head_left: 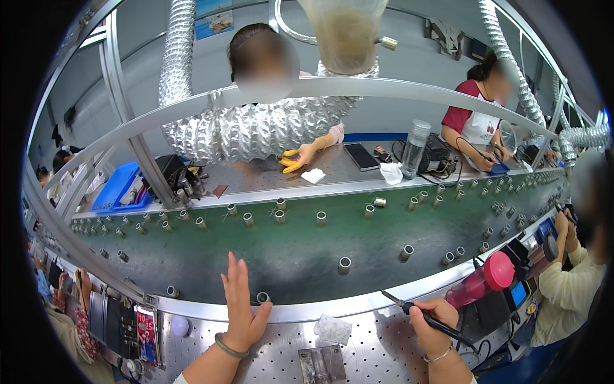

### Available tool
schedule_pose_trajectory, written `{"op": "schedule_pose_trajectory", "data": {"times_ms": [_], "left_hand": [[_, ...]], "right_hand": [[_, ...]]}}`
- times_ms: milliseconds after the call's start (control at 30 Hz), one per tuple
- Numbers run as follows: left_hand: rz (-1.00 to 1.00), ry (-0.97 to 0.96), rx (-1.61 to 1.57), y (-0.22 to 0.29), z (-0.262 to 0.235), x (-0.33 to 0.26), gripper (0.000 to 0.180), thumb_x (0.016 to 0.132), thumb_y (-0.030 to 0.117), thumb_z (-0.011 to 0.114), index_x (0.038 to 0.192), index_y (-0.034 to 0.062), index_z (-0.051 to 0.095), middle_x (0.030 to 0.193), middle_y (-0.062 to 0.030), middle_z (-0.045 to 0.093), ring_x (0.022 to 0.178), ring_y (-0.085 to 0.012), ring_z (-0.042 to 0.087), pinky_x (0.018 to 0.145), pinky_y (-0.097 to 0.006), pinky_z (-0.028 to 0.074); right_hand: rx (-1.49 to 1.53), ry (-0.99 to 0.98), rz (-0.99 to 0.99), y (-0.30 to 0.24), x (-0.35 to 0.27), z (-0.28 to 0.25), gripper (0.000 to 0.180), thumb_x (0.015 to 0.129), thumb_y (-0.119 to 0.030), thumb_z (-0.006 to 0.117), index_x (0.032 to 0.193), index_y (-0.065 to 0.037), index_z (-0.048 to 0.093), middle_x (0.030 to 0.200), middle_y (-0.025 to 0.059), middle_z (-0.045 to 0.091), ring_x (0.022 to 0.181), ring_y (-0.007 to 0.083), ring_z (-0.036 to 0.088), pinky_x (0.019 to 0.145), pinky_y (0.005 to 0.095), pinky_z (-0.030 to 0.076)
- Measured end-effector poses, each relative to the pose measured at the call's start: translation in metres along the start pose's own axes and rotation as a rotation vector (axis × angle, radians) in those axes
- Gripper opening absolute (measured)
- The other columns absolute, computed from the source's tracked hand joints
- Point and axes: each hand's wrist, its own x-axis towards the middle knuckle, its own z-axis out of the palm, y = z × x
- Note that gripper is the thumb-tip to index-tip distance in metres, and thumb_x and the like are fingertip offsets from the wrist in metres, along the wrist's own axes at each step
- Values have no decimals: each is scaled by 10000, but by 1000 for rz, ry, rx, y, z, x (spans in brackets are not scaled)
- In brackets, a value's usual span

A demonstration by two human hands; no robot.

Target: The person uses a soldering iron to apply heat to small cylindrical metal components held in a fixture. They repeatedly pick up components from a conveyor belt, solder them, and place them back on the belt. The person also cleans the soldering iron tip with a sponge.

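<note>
- So, clock directions are read from the grey metal fixture block [322, 366], which is parked on the perforated silver metal worktop [275, 361], 12 being the far side.
- Left hand [240, 317] is raised around 10 o'clock, over the near edge of the long green conveyor belt [300, 240]. Fingers are stretched up and loose, nothing gripped.
- A small open-topped silver metal cylinder [263, 297] is seen right by the left thumb, at about 2 o'clock from the palm; whether it's being touched can't be told.
- Right hand [438, 323] is held out at 2 o'clock, fingers curled round the black-handled soldering iron [441, 328]. The iron's metal tip is pointed off to about 10 o'clock from that hand, well apart from the fixture.
- A thin whitish crumpled sheet [333, 329] is laid just past the fixture, near 12.
- A pink-lidded translucent bottle [480, 281] is spotted beyond the right hand, between 1 and 2 o'clock from it.
- Plenty more silver cylinders [345, 265] are scattered along the belt.
- Across the belt, yellow-handled pliers [291, 162] are held in a co-worker's hand [308, 153], roughly 12.
</note>
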Motion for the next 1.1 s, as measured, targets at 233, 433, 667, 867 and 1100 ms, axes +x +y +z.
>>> {"op": "schedule_pose_trajectory", "data": {"times_ms": [233, 433, 667, 867, 1100], "left_hand": [[-6, 7, -27, -1, 0, -2, 760, 910, 405, 460, 1479, 0, 158, 1517, -278, 148, 1402, -423, 181, 1100, -592, 22], [7, -11, -41, -6, 3, -1, 765, 900, 384, 488, 1479, 8, 157, 1512, -257, 192, 1395, -410, 212, 1102, -590, 17], [-2, -14, -39, -2, 0, -1, 764, 894, 364, 505, 1476, 8, 163, 1510, -245, 207, 1392, -397, 226, 1104, -587, 17], [2, -14, -34, -5, 0, -4, 758, 888, 343, 521, 1469, -5, 180, 1507, -245, 213, 1387, -393, 236, 1104, -586, 21], [3, -13, -36, -3, 0, -1, 748, 895, 361, 517, 1460, -14, 203, 1501, -246, 225, 1377, -386, 256, 1104, -585, 29]], "right_hand": [[-26, -57, -14, -14, 7, 3, 123, 717, -71, 740, 789, -3, 668, 669, 87, 657, 559, 150, 613, 530, 248, 458], [5, -44, -7, -6, 4, 3, 122, 712, -67, 736, 774, 3, 658, 665, 97, 654, 556, 159, 614, 530, 252, 458], [-32, -97, -106, 1, 2, 0, 91, 786, -6, 678, 816, 20, 596, 664, 57, 604, 551, 94, 580, 517, 210, 449], [67, -20, 13, -2, -1, 7, 124, 720, -62, 734, 774, 3, 644, 648, 86, 634, 556, 148, 602, 524, 249, 448], [42, 2, 18, 3, -1, 6, 126, 699, -55, 734, 757, 7, 641, 626, 77, 621, 540, 142, 588, 521, 245, 437]]}}
